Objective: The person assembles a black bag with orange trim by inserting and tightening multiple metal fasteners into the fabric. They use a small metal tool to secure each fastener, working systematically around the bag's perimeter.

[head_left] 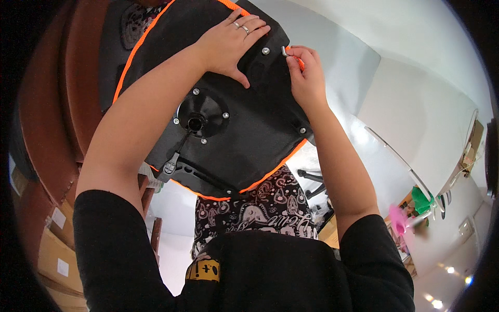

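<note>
A black chair seat (249, 138), underside up, is in front of me with bright orange trim along its edge. Near its middle is a round black mount (212, 125) with an open socket and several silver bolts around it. A lever (170, 165) reaches from there toward the near left edge. My left hand (231, 44) lies flat on the far part, fingers spread, two rings on it. At the right edge my right hand (307, 73) is closed, pinching a small silver metal rod (284, 51), perhaps a hex key. Beside it a silver bolt (265, 51) sits in the black bracket.
Brown curved panels (49, 119) stand along the left, with cardboard boxes (57, 255) below. Black chair base legs (312, 177) show beyond the seat at right. Patterned black-and-white cloth (254, 213) is just below the seat. Pink and green items (421, 200) are farther right.
</note>
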`<state>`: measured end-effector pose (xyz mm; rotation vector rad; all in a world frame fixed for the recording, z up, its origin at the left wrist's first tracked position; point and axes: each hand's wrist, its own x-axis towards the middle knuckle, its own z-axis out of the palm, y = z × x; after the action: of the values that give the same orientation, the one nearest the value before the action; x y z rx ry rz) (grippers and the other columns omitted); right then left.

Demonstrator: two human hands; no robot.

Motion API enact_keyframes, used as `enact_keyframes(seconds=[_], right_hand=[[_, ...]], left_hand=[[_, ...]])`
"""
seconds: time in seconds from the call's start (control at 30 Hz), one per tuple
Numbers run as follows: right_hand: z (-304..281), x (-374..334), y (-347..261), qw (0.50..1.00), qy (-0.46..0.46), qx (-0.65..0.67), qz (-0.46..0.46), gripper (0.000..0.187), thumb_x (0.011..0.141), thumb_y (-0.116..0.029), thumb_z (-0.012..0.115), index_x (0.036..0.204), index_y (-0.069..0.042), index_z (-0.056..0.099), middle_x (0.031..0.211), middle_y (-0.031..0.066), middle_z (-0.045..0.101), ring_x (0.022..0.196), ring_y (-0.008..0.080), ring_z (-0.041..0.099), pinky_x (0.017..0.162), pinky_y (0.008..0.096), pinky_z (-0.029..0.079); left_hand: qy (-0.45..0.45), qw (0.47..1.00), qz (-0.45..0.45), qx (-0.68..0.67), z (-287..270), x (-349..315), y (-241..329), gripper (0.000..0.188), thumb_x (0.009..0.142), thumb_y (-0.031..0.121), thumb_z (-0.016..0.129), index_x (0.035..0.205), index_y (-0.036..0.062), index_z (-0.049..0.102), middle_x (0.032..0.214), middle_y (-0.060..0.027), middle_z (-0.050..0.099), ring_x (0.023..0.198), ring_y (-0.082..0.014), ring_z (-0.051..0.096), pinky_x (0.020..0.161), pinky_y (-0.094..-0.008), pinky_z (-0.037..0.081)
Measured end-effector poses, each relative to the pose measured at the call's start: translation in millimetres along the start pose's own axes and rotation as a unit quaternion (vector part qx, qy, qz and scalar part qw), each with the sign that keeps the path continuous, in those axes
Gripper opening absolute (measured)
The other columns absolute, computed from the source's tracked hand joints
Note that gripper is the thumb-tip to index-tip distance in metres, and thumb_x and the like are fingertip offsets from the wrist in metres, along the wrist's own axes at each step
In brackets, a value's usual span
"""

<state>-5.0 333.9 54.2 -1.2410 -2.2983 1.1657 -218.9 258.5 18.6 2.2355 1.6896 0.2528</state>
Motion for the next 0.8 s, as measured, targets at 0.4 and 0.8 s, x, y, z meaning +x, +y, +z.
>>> enact_keyframes(seconds=[0.4,0.8], right_hand=[[1,8,4,0.997,0.030,-0.064,-0.013,0.012,0.085,-0.014,0.068,0.097,-0.014,0.072,0.093,0.0093,0.064,0.094,0.0316,0.059,0.083,0.0410,0.047],[-4,17,-10,0.983,-0.036,-0.166,-0.071,0.010,0.085,-0.021,0.069,0.093,-0.019,0.075,0.091,0.0071,0.067,0.093,0.0319,0.060,0.084,0.0425,0.048]], left_hand=[[0.038,0.995,0.059,-0.065,-8,23,-7,0.114,0.055,0.062,0.081,0.133,-0.0114,0.044,0.136,-0.0278,0.045,0.131,-0.0409,0.039,0.114,-0.0520,0.024],[-0.005,0.994,0.037,-0.102,-25,17,-4,0.112,0.056,0.059,0.082,0.135,-0.0102,0.043,0.137,-0.0265,0.044,0.133,-0.0380,0.038,0.116,-0.0497,0.021]])
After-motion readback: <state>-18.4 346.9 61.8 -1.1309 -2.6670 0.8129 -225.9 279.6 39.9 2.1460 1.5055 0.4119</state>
